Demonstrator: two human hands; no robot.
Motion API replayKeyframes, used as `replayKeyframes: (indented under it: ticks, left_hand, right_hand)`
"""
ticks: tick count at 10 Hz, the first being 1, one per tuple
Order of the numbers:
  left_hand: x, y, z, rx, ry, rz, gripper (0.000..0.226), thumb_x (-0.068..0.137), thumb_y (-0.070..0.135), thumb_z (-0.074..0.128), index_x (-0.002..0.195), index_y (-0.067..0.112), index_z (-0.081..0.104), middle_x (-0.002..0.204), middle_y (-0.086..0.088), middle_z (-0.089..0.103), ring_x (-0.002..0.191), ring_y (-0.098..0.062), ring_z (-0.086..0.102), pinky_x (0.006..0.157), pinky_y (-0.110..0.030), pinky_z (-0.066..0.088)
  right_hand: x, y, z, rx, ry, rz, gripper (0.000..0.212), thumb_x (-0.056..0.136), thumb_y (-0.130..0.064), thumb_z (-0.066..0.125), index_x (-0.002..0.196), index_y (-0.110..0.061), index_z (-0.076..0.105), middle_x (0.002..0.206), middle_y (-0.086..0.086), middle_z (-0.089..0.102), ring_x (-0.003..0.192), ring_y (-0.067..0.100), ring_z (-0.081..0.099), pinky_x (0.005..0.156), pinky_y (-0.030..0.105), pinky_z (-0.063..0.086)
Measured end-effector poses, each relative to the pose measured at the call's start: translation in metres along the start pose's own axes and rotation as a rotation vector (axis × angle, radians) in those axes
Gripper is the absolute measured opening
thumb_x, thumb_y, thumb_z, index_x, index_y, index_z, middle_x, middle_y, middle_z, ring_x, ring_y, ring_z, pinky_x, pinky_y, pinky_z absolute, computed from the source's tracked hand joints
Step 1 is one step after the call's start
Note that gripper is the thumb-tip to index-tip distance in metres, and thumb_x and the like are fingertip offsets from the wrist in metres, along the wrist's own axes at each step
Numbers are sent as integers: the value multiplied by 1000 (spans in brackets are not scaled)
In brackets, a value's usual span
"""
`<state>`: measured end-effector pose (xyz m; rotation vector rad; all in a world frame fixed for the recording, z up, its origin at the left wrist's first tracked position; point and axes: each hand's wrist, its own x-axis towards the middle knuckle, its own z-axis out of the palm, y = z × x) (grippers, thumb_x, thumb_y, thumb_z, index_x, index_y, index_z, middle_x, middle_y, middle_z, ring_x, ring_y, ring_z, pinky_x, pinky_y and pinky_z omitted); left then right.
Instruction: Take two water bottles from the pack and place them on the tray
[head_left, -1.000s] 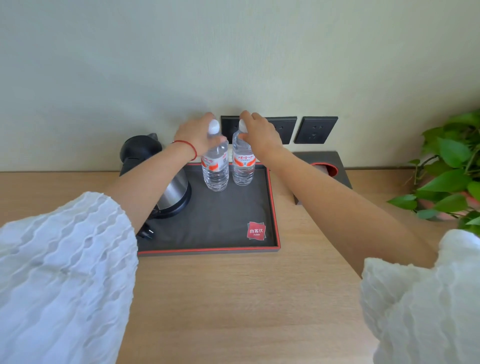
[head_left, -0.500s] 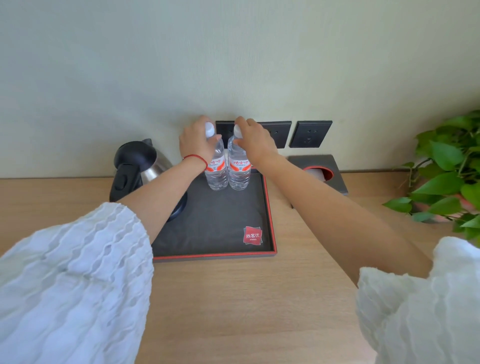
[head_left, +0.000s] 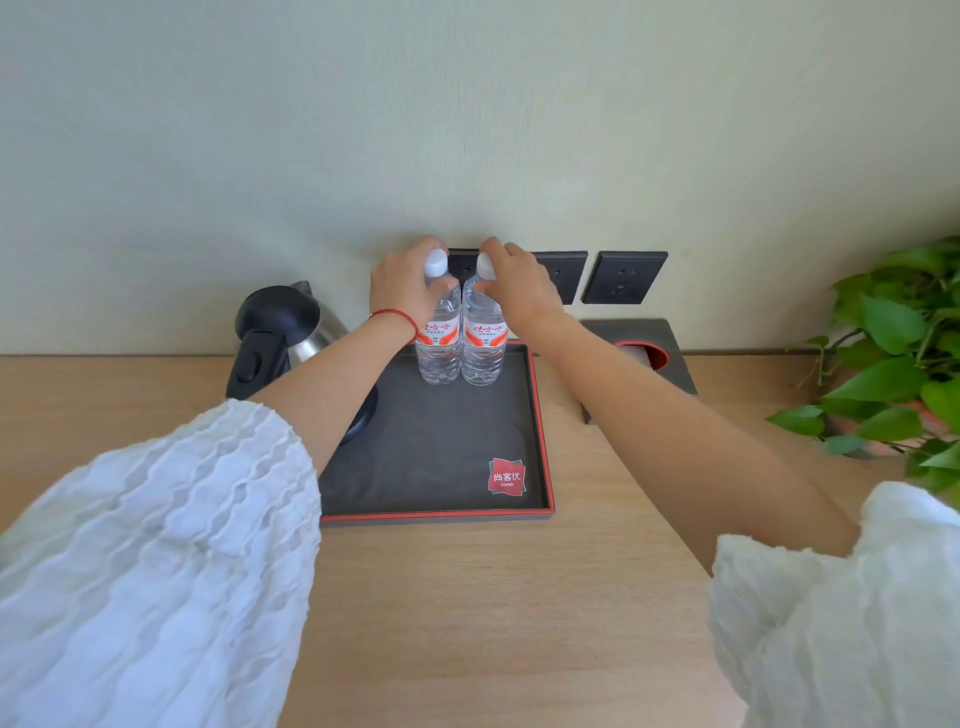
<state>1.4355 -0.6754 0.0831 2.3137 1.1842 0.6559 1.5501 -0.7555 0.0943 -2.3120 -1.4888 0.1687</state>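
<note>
Two clear water bottles with white caps and red-and-white labels stand upright side by side, touching, at the back of a dark tray (head_left: 441, 462) with a red rim. My left hand (head_left: 402, 288) grips the neck of the left bottle (head_left: 440, 343). My right hand (head_left: 519, 291) grips the neck of the right bottle (head_left: 483, 345). Both bottle bases rest on the tray's dark floor. The pack is out of sight.
A black and steel kettle (head_left: 283, 338) sits on the tray's left side, partly behind my left forearm. A dark box with a red-rimmed round hole (head_left: 641, 348) lies right of the tray. Wall sockets (head_left: 626, 277) behind, a green plant (head_left: 898, 358) at the far right, wooden tabletop (head_left: 493, 623).
The two bottles have come closer together and now stand touching at the tray's back. Both hands stayed on the bottle necks. The camera view shifted slightly.
</note>
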Motion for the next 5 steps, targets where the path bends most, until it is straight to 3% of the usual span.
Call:
replayKeyframes:
  ticks: [2, 3, 4, 5]
  left_hand:
    - [-5, 3, -4, -39, -87, -43, 49, 85, 23, 63, 131, 16, 48, 128, -14, 58, 117, -34, 52, 96, -39, 39]
    - [-25, -2, -7, -168, -25, -172, 52, 84, 27, 64, 128, 5, 47, 124, -20, 54, 114, -31, 50, 92, -36, 40]
    - [-48, -5, -22, -392, 33, -373, 25, 88, 24, 55, 89, 0, 63, 93, -20, 66, 90, -32, 59, 74, -33, 49]
    - [-62, 0, -56, -663, 15, -441, 22, 89, 16, 48, 67, 15, 55, 72, -4, 62, 65, -16, 56, 54, -21, 47]
  right_hand:
    - [-9, -4, -6, 49, -40, 49, 41, 94, -16, 51, 133, -13, 40, 123, 20, 53, 108, 39, 54, 79, 42, 46]
    - [-26, 0, -13, 127, -42, 83, 59, 92, -14, 53, 144, -21, 27, 124, 21, 52, 113, 36, 51, 91, 44, 45]
    - [-50, -4, -25, 255, 93, 172, 44, 90, -15, 55, 132, -8, 45, 119, 20, 58, 110, 33, 55, 90, 38, 46]
    - [-62, -17, -48, 635, 226, 357, 27, 90, -23, 52, 99, -1, 67, 101, 16, 71, 92, 28, 66, 85, 32, 50]
